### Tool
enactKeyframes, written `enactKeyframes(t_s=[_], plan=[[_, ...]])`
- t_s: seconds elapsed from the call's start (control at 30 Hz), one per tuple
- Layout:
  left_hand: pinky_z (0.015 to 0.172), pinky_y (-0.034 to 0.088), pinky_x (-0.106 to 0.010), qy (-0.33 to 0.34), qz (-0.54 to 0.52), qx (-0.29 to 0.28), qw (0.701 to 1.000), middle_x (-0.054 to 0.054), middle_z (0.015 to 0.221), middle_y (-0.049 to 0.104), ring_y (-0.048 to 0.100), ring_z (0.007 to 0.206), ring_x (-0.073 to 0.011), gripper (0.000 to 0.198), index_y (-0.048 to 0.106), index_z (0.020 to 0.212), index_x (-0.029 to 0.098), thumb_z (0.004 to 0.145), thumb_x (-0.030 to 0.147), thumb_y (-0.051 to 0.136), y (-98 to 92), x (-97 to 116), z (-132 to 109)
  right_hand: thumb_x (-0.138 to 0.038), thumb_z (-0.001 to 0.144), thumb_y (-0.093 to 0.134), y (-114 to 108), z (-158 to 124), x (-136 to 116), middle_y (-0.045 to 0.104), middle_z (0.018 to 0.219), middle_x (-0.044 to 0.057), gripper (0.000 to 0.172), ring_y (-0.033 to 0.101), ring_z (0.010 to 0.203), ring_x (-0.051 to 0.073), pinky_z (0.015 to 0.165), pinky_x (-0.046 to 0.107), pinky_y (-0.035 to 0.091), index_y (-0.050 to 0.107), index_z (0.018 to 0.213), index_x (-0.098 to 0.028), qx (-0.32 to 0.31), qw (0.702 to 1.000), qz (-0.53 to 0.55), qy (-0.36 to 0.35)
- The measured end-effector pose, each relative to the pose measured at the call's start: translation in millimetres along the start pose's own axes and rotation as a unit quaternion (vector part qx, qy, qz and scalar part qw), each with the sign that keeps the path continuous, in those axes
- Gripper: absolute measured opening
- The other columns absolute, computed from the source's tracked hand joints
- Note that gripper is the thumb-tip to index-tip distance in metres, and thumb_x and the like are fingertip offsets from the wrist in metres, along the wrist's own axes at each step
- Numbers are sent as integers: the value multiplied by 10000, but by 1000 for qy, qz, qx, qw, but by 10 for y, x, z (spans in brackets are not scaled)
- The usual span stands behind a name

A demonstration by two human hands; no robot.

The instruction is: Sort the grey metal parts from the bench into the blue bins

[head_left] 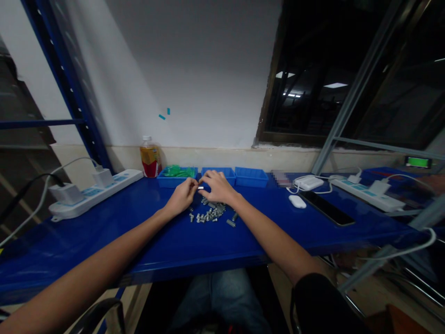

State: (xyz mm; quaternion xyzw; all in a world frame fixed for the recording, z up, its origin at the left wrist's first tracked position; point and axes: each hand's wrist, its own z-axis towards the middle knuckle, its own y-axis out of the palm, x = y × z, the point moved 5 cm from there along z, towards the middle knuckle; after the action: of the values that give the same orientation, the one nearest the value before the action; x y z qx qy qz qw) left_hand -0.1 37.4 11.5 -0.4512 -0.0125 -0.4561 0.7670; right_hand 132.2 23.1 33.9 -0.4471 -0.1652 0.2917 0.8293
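My left hand and my right hand meet above the blue table, in front of the bins. Between their fingertips is a small silvery metal piece, apparently a short spacer; the fingers cover part of it. My left thumb and fingers are pinched at its left end. The right hand's fingers curl around the other end, closed on it as far as I can see. Below the hands lies a loose heap of silver screws. A longer metal spacer rests to the right of the heap, partly near my right wrist.
Along the wall stand a blue bin of green pieces and two more blue bins. A drink bottle is beside them. Power strips lie left and right. A phone and a white case sit right.
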Motion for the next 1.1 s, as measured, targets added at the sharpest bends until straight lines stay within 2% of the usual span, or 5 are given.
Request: enactKeyframes(t_s=[0.3,0.43,0.7,0.93,1.1], plan=[[682,432,-267,-49,-59,21,997,-37,804,594,572,721,-163,248,472,966,166,907,380,361,-45,-56,1,-219,915,446,94,49,-75,606,976,75,153,513,920,176,834,285,378,532,1022,-151,45,996,75,-25],[752,445,-308,-30,-25,-36,999,-65,884,636,599,810,-197,350,487,1131,143,897,382,382,19,-92,15,-226,912,454,65,8,309,620,935,74,194,544,870,178,801,279,396,528,1075,-150,95,990,59,84],[771,434,-303,86,64,-151,983,-66,882,648,587,839,-202,264,644,882,177,864,343,439,137,22,-33,-175,867,471,70,-248,1086,632,998,109,202,539,984,204,879,292,375,653,952,-152,86,958,-28,271],[701,439,-261,37,81,-172,981,-47,838,673,613,778,-186,186,644,790,191,809,319,509,203,-91,-36,-403,923,398,128,-222,957,672,991,95,357,557,1006,222,879,349,340,685,926,-191,-2,956,-47,290],[690,434,-267,5,108,-165,980,-40,910,695,633,833,-201,283,666,913,219,801,438,526,183,-133,-33,-463,921,387,111,-182,803,666,1017,104,392,533,1036,226,900,379,310,655,998,-188,16,961,-36,273]])
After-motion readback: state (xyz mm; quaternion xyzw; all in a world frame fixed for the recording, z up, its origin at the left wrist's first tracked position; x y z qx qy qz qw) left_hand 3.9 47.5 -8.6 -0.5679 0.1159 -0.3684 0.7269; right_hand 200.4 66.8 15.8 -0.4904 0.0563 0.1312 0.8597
